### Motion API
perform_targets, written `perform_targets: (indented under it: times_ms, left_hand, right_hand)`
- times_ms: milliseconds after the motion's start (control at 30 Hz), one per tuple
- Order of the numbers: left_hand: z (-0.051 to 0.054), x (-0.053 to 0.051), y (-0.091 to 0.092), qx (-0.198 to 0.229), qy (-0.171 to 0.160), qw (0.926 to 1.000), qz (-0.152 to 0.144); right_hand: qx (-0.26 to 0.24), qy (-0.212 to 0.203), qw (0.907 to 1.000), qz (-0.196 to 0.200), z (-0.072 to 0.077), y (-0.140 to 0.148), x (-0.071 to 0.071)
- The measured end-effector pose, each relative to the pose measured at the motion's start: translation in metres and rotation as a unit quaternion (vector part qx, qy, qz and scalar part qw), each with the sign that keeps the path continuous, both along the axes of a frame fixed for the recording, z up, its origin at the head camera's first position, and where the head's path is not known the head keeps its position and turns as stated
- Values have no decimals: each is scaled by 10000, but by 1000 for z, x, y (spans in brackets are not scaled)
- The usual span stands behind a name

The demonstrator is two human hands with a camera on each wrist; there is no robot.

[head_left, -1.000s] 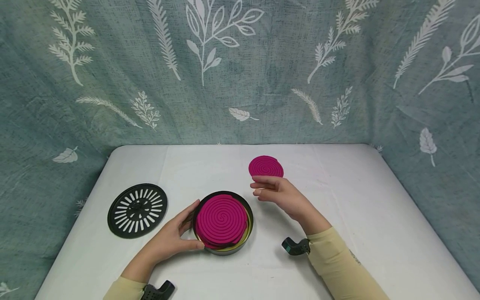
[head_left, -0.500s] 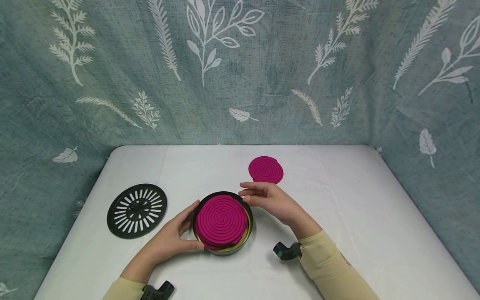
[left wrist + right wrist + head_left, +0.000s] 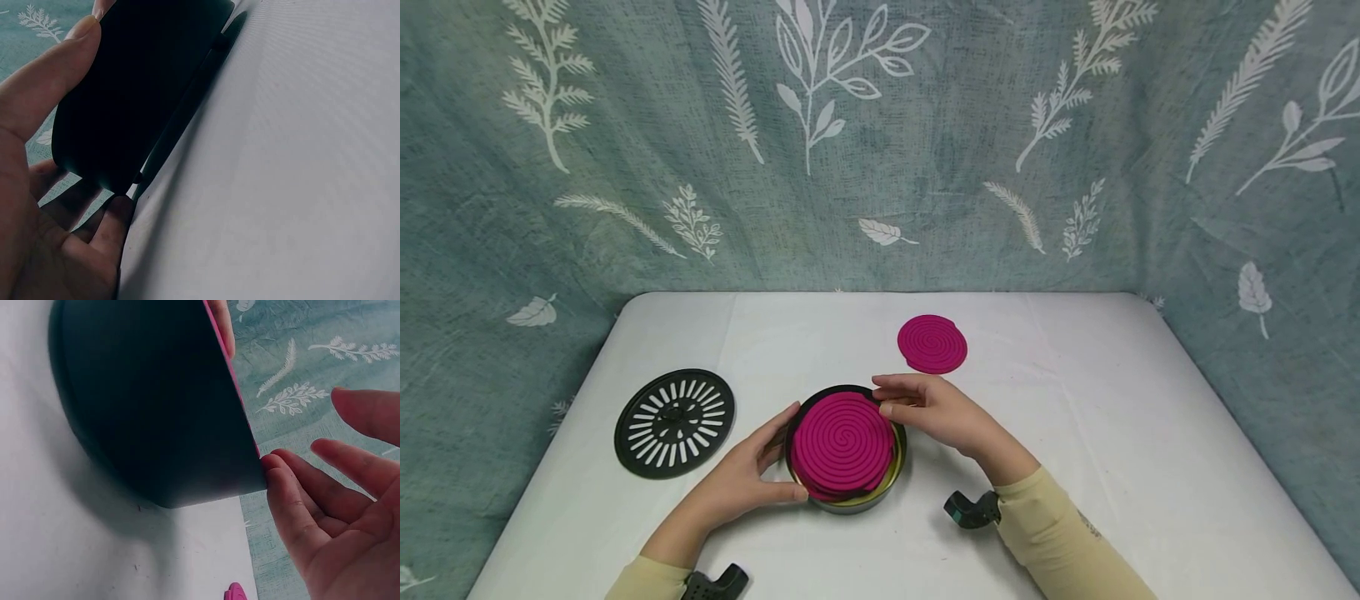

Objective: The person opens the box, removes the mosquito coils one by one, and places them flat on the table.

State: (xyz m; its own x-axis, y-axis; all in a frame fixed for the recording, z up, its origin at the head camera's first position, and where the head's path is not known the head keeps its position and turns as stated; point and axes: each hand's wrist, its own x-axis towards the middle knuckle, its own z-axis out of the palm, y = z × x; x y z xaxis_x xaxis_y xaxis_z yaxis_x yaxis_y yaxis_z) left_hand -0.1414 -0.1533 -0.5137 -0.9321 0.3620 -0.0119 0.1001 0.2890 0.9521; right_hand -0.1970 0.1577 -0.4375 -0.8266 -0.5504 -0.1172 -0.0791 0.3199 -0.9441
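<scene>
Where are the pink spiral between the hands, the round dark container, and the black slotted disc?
Pink spiral (image 3: 843,442): head view, middle of its coiled face.
Round dark container (image 3: 156,406): right wrist view, its outer wall.
Black slotted disc (image 3: 672,414): head view, near its centre.

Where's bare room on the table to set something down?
Widest: the table, right of the loose pink coil and the right sleeve. Another patch lies behind the tin, between the black disc and that coil. It's crowded around the tin: left grip holds its left side, right grip is at its far right rim.
</scene>
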Motion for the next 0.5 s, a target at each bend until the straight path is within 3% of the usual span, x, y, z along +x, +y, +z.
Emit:
perform_targets:
  times_ms: [333, 500]
  left_hand:
    - [0, 0, 1, -6, 30, 10000, 20]
    - [1, 1, 1, -19, 0, 10000, 6]
  right_hand:
    - [507, 207, 9984, 170, 9, -4, 2]
    - [435, 220, 9984, 298, 8, -6, 0]
